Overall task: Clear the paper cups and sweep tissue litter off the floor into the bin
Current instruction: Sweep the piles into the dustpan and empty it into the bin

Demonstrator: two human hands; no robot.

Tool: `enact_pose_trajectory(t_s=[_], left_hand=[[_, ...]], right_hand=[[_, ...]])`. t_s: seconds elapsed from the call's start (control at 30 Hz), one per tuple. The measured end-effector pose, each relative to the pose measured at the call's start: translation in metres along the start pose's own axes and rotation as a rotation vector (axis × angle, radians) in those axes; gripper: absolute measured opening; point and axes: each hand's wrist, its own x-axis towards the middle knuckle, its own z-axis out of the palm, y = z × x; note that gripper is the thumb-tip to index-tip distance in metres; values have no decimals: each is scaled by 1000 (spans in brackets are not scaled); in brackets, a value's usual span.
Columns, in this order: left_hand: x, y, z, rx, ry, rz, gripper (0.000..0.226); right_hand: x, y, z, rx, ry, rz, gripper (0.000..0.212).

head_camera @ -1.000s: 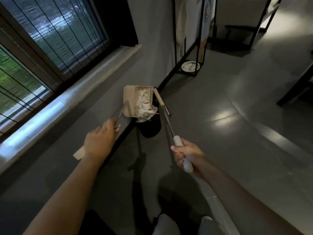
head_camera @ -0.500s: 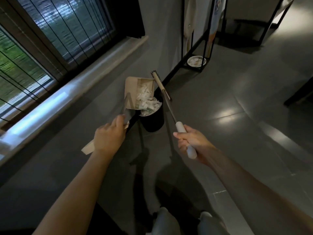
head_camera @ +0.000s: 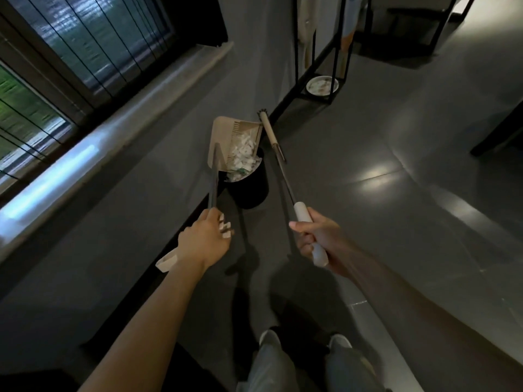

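The tissue litter (head_camera: 244,152), white crumpled scraps, lies on the tilted tray of a dustpan (head_camera: 223,134) and heaps at the mouth of the bin (head_camera: 250,189) just below it; a few greenish bits show among the white at the rim. The dustpan is flat, beige and matte, with a row of comb teeth along one edge; the bin is a plain black cylinder standing on the floor (head_camera: 368,227) by the wall. The left hand (head_camera: 205,241) has its fingers wrapped around the dustpan's thin dark shaft, whose beige end pokes out behind the wrist; the right hand (head_camera: 314,236) is clamped on the smooth white grip of a broom (head_camera: 271,134), whose narrow head hangs just right of the pan. The floor is glossy grey tile; a pale stone sill (head_camera: 113,142) runs under a slatted window; a round plate (head_camera: 322,85) sits in a black metal rack beyond.
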Motion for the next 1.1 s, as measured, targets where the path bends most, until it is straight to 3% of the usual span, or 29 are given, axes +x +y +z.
enact_pose_trajectory(t_s=[0.17,0.3,0.4,0.57,0.87,1.1], left_hand=[[-1,8,12,-39,-211,-99,78],[1,12,15,-190,-345,-184,92],[0,15,16,-313,-361,-251,86],[-1,20,16,-123,-200,-260,67],[-12,19,8,-154,-47,-310,64],[-14,9,5,-150,27,-304,22]], right_hand=[[-2,1,-7,4,-34,17,66],[-4,-4,-11,11,-46,33,63],[-6,-7,-11,-18,-29,39,67],[-12,-10,-16,-50,-3,54,76],[-17,-8,-15,-108,-7,27,73],[-15,-15,-9,-142,-40,28,71]])
